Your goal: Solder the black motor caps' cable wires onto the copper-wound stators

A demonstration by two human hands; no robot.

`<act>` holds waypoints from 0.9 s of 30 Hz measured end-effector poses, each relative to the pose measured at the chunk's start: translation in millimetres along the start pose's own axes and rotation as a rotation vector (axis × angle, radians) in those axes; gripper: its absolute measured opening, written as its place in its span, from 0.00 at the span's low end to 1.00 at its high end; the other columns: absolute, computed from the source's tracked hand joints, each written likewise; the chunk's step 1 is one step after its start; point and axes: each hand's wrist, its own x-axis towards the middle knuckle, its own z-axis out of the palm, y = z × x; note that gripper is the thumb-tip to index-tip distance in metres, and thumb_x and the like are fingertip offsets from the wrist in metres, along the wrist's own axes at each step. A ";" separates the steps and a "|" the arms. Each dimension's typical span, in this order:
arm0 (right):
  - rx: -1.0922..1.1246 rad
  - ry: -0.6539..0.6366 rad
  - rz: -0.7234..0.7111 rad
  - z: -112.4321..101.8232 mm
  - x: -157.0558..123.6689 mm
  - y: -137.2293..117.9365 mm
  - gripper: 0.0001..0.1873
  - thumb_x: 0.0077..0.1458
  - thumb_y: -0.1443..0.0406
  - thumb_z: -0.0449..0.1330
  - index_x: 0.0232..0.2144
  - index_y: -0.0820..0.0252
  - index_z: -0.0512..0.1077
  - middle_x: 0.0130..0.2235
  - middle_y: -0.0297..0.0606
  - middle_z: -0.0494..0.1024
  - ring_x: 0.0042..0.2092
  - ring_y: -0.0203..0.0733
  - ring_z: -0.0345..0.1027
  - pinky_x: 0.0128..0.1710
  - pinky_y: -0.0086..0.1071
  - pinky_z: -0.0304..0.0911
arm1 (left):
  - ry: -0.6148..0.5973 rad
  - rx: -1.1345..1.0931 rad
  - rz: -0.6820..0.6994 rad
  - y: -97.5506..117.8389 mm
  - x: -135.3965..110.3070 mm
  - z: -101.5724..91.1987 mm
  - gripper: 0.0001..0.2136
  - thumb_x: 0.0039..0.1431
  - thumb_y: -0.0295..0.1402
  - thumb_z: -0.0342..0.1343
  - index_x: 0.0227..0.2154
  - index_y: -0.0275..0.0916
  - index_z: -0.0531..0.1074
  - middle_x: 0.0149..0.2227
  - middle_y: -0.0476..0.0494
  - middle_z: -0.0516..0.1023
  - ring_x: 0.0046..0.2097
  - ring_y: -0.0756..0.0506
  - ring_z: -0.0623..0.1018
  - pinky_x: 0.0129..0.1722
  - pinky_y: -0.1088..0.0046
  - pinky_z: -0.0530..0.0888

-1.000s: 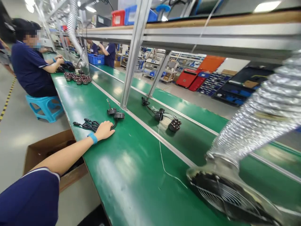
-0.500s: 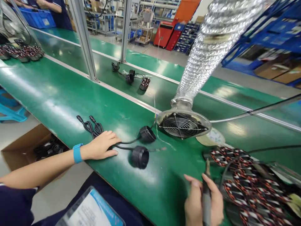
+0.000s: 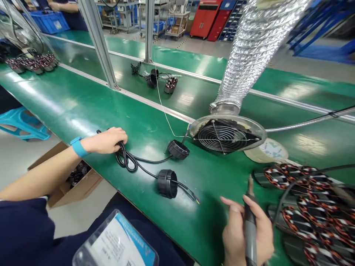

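Note:
My left hand (image 3: pixel 111 139) has its fingers curled over a looped bundle of black cables (image 3: pixel 127 159) on the bench, covering most of the plug ends. From the bundle, one cable runs to a black round cap (image 3: pixel 179 149) and another to a nearer black cap (image 3: pixel 166 183). Thin wires (image 3: pixel 191 194) with coloured ends stick out of the nearer cap. My right hand (image 3: pixel 246 232) grips a soldering iron (image 3: pixel 250 225) like a pen, its tip pointing up and away above the bench. To its right lie several wound motor stators (image 3: pixel 310 207) with copper-coloured coils.
A fume extractor hood (image 3: pixel 229 135) hangs from a silver duct (image 3: pixel 241 59) over the bench's middle. Behind it runs a metal rail with upright posts (image 3: pixel 100 44). An open carton (image 3: pixel 77 184) stands below the left edge. A co-worker's arm (image 3: pixel 65 6) shows beside a blue bin (image 3: pixel 47 21).
My left hand has slid left along the cables, and its outstretched fingers have closed on the bundle. The wires of the nearer cap now lie further forward. My right hand still holds the soldering iron.

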 end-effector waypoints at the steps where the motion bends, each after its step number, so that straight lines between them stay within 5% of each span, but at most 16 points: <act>1: -0.025 0.005 -0.019 -0.3 0.1 0.5 0.21 0.57 0.59 0.61 0.51 0.62 0.72 0.31 0.37 0.81 0.42 0.48 0.74 0.54 0.46 0.62 | 0.011 -0.022 -0.006 2.0 -6.9 -4.6 0.08 0.53 0.23 0.50 0.35 0.38 0.69 0.38 0.44 0.73 0.43 0.43 0.70 0.48 0.66 0.67; 7: -0.010 0.005 -0.029 1.3 1.0 -3.5 0.20 0.57 0.59 0.61 0.50 0.62 0.72 0.31 0.37 0.81 0.38 0.45 0.75 0.51 0.44 0.65 | -0.151 -0.159 -0.162 -27.1 -58.5 -12.2 0.10 0.52 0.21 0.48 0.34 0.39 0.70 0.33 0.51 0.74 0.36 0.49 0.72 0.37 0.78 0.67; 12: -0.069 -0.039 -0.049 2.7 0.2 -10.7 0.20 0.58 0.57 0.60 0.50 0.61 0.72 0.31 0.38 0.82 0.38 0.45 0.76 0.46 0.39 0.67 | 0.131 0.083 -0.241 -51.0 -48.0 2.1 0.11 0.55 0.28 0.52 0.41 0.37 0.73 0.41 0.40 0.73 0.43 0.41 0.73 0.45 0.68 0.68; 16: -0.069 -0.032 -0.037 1.5 0.6 -9.6 0.20 0.59 0.57 0.59 0.50 0.62 0.72 0.31 0.38 0.81 0.39 0.45 0.76 0.47 0.40 0.66 | 0.121 -0.031 -0.083 -2.4 4.7 1.0 0.17 0.65 0.40 0.47 0.49 0.35 0.69 0.46 0.38 0.73 0.47 0.41 0.73 0.49 0.65 0.70; 18: -0.074 -0.006 -0.041 0.2 1.3 -7.5 0.20 0.59 0.57 0.59 0.50 0.63 0.71 0.31 0.38 0.81 0.39 0.45 0.76 0.49 0.41 0.66 | 0.048 -0.183 0.001 33.4 35.5 5.6 0.22 0.64 0.42 0.49 0.56 0.35 0.64 0.52 0.34 0.72 0.52 0.39 0.73 0.52 0.63 0.70; 21: -0.083 0.025 -0.031 -1.8 1.8 -6.1 0.21 0.59 0.57 0.59 0.51 0.63 0.71 0.31 0.38 0.81 0.40 0.46 0.76 0.49 0.43 0.65 | 0.150 -0.360 -0.025 76.1 72.3 22.2 0.30 0.56 0.40 0.59 0.59 0.33 0.58 0.56 0.29 0.70 0.55 0.35 0.73 0.52 0.60 0.71; 23: -0.091 0.031 -0.020 -2.5 1.6 -7.3 0.22 0.60 0.57 0.59 0.52 0.63 0.71 0.32 0.38 0.81 0.40 0.46 0.76 0.49 0.42 0.66 | 0.170 -0.466 -0.092 90.1 85.9 33.4 0.30 0.55 0.37 0.59 0.58 0.33 0.58 0.48 0.33 0.76 0.47 0.38 0.77 0.44 0.62 0.73; 27: -0.102 0.021 -0.019 -2.5 1.0 -11.1 0.21 0.60 0.56 0.59 0.52 0.61 0.71 0.31 0.37 0.82 0.40 0.45 0.76 0.49 0.40 0.65 | 0.161 -0.714 -0.069 86.4 86.3 32.4 0.10 0.57 0.32 0.53 0.41 0.36 0.69 0.28 0.50 0.73 0.30 0.49 0.72 0.31 0.73 0.69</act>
